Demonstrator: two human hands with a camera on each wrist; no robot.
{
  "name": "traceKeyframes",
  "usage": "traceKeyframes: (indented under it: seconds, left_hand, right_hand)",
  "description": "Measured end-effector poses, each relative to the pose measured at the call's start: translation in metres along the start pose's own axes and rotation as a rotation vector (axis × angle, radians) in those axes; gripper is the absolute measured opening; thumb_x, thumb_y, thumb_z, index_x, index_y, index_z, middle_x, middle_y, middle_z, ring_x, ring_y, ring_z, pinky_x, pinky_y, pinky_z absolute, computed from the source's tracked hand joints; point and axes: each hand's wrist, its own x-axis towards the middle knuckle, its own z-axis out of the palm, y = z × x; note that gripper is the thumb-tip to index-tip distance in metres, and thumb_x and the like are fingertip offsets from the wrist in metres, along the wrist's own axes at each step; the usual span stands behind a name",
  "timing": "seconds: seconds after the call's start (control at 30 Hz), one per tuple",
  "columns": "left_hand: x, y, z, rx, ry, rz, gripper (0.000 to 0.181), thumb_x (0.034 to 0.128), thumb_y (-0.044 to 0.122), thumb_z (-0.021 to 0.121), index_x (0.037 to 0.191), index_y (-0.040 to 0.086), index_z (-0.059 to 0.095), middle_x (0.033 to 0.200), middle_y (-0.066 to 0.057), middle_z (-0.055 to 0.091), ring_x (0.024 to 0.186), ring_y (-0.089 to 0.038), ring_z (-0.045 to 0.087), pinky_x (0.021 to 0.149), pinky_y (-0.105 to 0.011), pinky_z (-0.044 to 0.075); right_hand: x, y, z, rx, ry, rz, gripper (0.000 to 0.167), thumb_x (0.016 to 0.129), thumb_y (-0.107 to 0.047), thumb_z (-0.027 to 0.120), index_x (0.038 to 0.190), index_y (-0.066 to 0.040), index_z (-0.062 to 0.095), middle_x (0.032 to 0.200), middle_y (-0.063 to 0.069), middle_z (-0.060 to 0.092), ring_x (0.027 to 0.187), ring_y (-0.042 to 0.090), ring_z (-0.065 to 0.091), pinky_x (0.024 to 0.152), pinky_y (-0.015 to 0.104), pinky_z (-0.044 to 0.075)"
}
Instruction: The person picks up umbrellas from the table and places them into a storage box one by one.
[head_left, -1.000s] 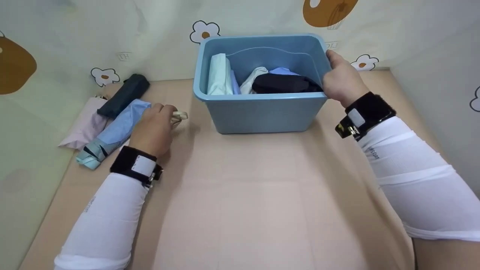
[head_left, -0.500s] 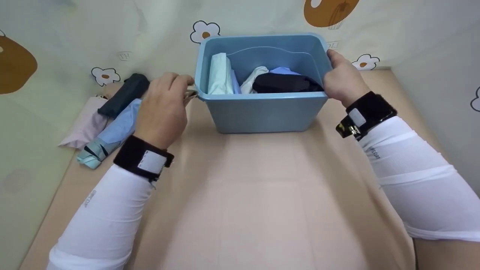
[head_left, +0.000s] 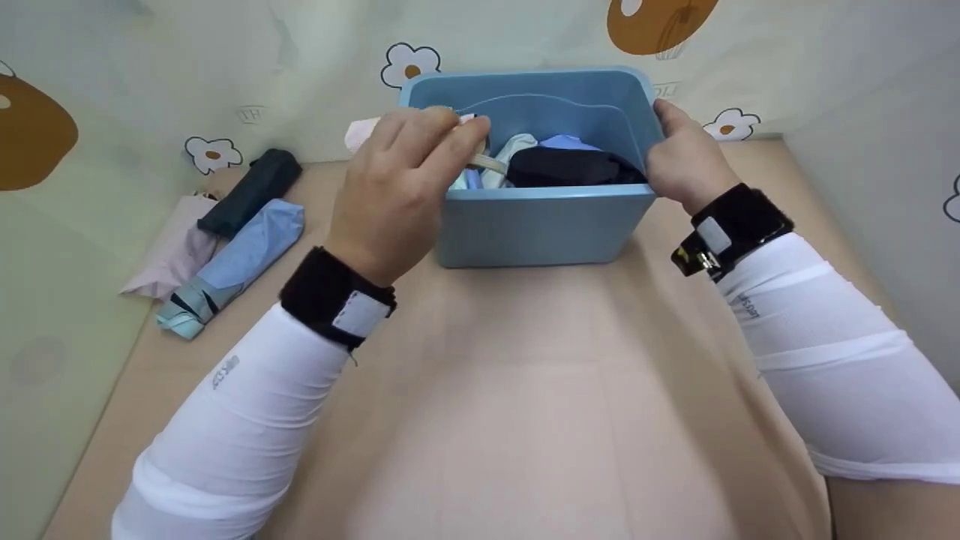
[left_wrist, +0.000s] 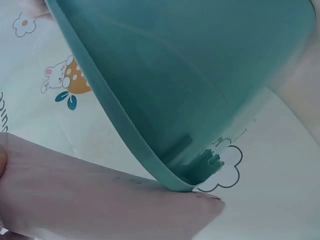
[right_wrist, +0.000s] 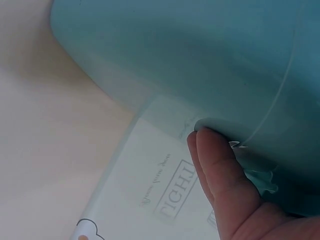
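My left hand [head_left: 394, 195] is over the left rim of a light blue plastic bin [head_left: 544, 229]. It holds a pale pink folded umbrella [head_left: 361, 133] with a cream strap [head_left: 487, 163]; my hand covers much of it. In the left wrist view the umbrella [left_wrist: 100, 192] lies across the bin's corner [left_wrist: 175, 177]. My right hand [head_left: 690, 161] grips the bin's right rim, fingers [right_wrist: 220, 165] against its outer wall in the right wrist view. Inside the bin are a black folded bundle [head_left: 574, 166], a whitish one [head_left: 514, 154] and a blue one [head_left: 568, 142].
At the left of the beige surface [head_left: 517, 405] lie a dark folded umbrella [head_left: 251, 193], a blue and teal one [head_left: 251, 244] and a pinkish one [head_left: 176, 244], side by side. A patterned wall sheet [head_left: 307, 67] rises behind the bin.
My left hand has moved up and right from beside the left-hand pile to over the bin's left rim, bringing the pink umbrella. My right hand and the bin have stayed in place.
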Motion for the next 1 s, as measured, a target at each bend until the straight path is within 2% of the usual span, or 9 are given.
traceKeyframes:
  seconds: [0.27, 0.4, 0.5, 0.6, 0.73, 0.9, 1.0]
  left_hand:
    - [0.009, 0.011, 0.003, -0.065, 0.119, 0.084, 0.032, 0.1096, 0.006, 0.050, 0.131, 0.011, 0.073, 0.112, -0.008, 0.072, 0.100, -0.028, 0.064, 0.089, -0.035, 0.058]
    - [0.012, 0.018, 0.013, -0.091, 0.134, 0.158, 0.029, 0.1083, 0.010, 0.055, 0.130, 0.013, 0.075, 0.113, -0.007, 0.073, 0.099, -0.025, 0.065, 0.088, -0.033, 0.058]
    - [0.010, 0.019, 0.022, -0.114, 0.113, 0.185, 0.028, 0.1082, 0.013, 0.057, 0.129, 0.013, 0.076, 0.112, -0.007, 0.074, 0.101, -0.024, 0.066, 0.091, -0.031, 0.058]
    - [0.003, 0.015, 0.031, -0.127, 0.054, 0.175, 0.029, 0.1093, 0.013, 0.054, 0.131, 0.013, 0.075, 0.115, -0.008, 0.073, 0.106, -0.024, 0.068, 0.097, -0.030, 0.058]
    - [-0.006, 0.010, 0.035, -0.114, -0.033, 0.129, 0.032, 0.1101, 0.010, 0.052, 0.134, 0.015, 0.072, 0.121, -0.008, 0.072, 0.113, -0.024, 0.068, 0.102, -0.032, 0.058]
    - [-0.008, 0.009, 0.035, -0.114, -0.095, 0.084, 0.031, 0.1100, 0.004, 0.049, 0.130, 0.014, 0.070, 0.122, -0.008, 0.069, 0.116, -0.025, 0.066, 0.102, -0.032, 0.058]
    - [-0.010, 0.005, 0.038, -0.144, -0.135, 0.043, 0.028, 0.1089, 0.001, 0.048, 0.126, 0.013, 0.066, 0.121, -0.009, 0.068, 0.115, -0.027, 0.065, 0.098, -0.034, 0.059]
  right_hand:
    - [0.000, -0.002, 0.000, -0.008, 0.001, -0.014, 0.079, 0.099, -0.003, 0.036, 0.170, -0.016, 0.005, 0.176, 0.009, 0.020, 0.162, 0.028, 0.021, 0.132, 0.050, 0.015]
    - [0.000, -0.002, 0.001, -0.012, 0.006, -0.016, 0.078, 0.099, -0.005, 0.037, 0.170, -0.016, 0.007, 0.176, 0.008, 0.022, 0.161, 0.028, 0.022, 0.132, 0.050, 0.016]
    - [0.000, -0.002, 0.003, -0.018, 0.012, -0.023, 0.078, 0.098, -0.004, 0.035, 0.170, -0.017, 0.010, 0.174, 0.009, 0.027, 0.159, 0.027, 0.027, 0.131, 0.049, 0.019]
    - [-0.001, -0.003, 0.004, -0.029, 0.015, -0.025, 0.080, 0.095, -0.002, 0.034, 0.170, -0.016, 0.010, 0.173, 0.010, 0.029, 0.157, 0.027, 0.029, 0.130, 0.048, 0.021]
    - [-0.001, -0.005, 0.004, -0.032, 0.010, -0.016, 0.080, 0.096, -0.002, 0.035, 0.170, -0.017, 0.008, 0.174, 0.009, 0.027, 0.158, 0.027, 0.028, 0.130, 0.049, 0.021]
    - [-0.001, -0.006, 0.003, -0.021, 0.004, -0.007, 0.080, 0.098, -0.002, 0.035, 0.171, -0.017, 0.006, 0.175, 0.008, 0.023, 0.160, 0.027, 0.024, 0.131, 0.049, 0.018]
    - [-0.001, -0.006, 0.004, -0.015, 0.006, -0.007, 0.080, 0.098, -0.002, 0.036, 0.170, -0.017, 0.006, 0.176, 0.008, 0.022, 0.161, 0.027, 0.022, 0.132, 0.049, 0.017]
